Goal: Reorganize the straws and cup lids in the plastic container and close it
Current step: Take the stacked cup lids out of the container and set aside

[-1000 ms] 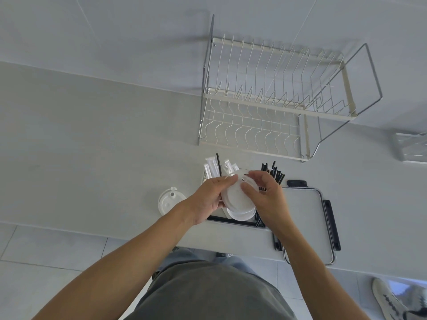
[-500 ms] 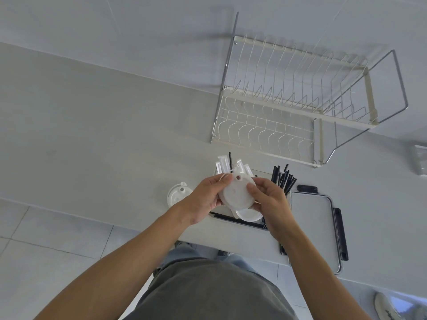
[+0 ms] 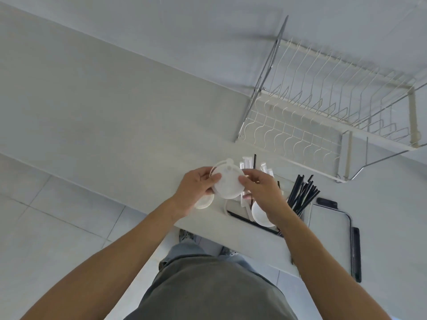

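Both hands hold a round translucent white cup lid above the counter's near edge. My left hand pinches its left rim and my right hand its right rim. Below my right hand sits the clear plastic container with another white lid inside. A bunch of black straws stands at the container's right end. Wrapped white straws stick up behind the held lid. One more lid lies on the counter under my left hand, partly hidden.
The container's flat lid with black latches lies on the counter to the right. A wire dish rack stands at the back right. The counter's edge runs just in front of my body, with tiled floor to the left.
The held lid has shifted left, away from over the container and toward the lid lying on the counter. The view has tilted and swung left.
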